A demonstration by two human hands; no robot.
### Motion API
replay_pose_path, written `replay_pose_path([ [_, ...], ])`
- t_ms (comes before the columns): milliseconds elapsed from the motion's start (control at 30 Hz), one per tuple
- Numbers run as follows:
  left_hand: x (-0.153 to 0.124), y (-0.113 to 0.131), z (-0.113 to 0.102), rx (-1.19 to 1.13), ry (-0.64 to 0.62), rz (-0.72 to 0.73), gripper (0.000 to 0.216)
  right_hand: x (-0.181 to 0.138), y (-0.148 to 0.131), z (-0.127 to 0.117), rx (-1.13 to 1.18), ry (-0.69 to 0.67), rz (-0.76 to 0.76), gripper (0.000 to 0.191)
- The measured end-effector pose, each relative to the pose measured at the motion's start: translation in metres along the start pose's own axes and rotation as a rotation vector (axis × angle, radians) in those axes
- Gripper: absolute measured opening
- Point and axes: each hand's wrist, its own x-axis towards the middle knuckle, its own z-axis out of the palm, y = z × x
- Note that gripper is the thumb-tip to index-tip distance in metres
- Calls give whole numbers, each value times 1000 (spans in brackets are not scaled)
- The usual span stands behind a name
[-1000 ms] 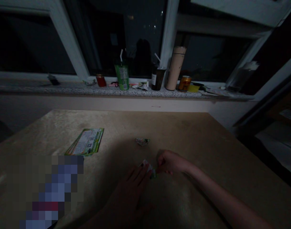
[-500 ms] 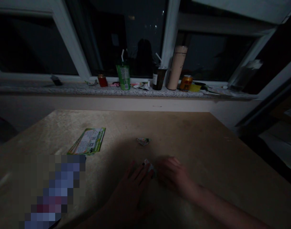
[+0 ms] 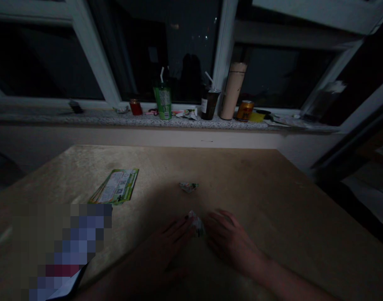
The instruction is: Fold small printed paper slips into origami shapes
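A small folded piece of printed paper [image 3: 196,226] lies on the table between my two hands, its pointed end away from me. My left hand [image 3: 170,240] lies flat with its fingers stretched out, the fingertips at the paper's left edge. To the right of the paper, my right hand [image 3: 230,238] rests with its fingers extended, close to the right edge; whether it touches is hard to tell in the dim light. Further off on the table sits a second folded paper piece [image 3: 188,187], shaped like a flat triangle.
Several green-and-white printed leaflets [image 3: 117,186] lie fanned at the left of the table [image 3: 241,167]. A blurred-out bluish object [image 3: 75,246] is nearer. On the windowsill stand a green cup [image 3: 163,102], a dark cup [image 3: 209,104], a pink flask [image 3: 233,92] and an orange can [image 3: 245,111].
My right hand has uncurled and flattened beside the paper. My left fingers have shifted off its surface to the left edge, so more of the paper shows.
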Motion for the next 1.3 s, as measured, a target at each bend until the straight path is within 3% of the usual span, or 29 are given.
replay_pose_path([
  [133, -5, -5, -6, -14, -22, 12, 75, -1, 2, 3, -14, 21, -16, 29],
  [467, -6, -7, 5, -28, 50, -10, 86, 7, 0, -7, -64, -27, -122, 33],
  [600, -6, -6, 6, -12, 53, -11, 86, 9, -2, -7, 11, -96, -60, 35],
  [833, -10, -10, 13, 36, 46, -24, 79, 10, -3, -3, 10, -47, -6, 27],
  [1033, -14, -14, 5, 46, 45, -41, 65, 10, -4, -5, 16, -48, 5, 27],
  [1300, -14, -22, 0, 117, 55, -54, 67, 9, -2, -3, 42, -49, 20, 25],
])
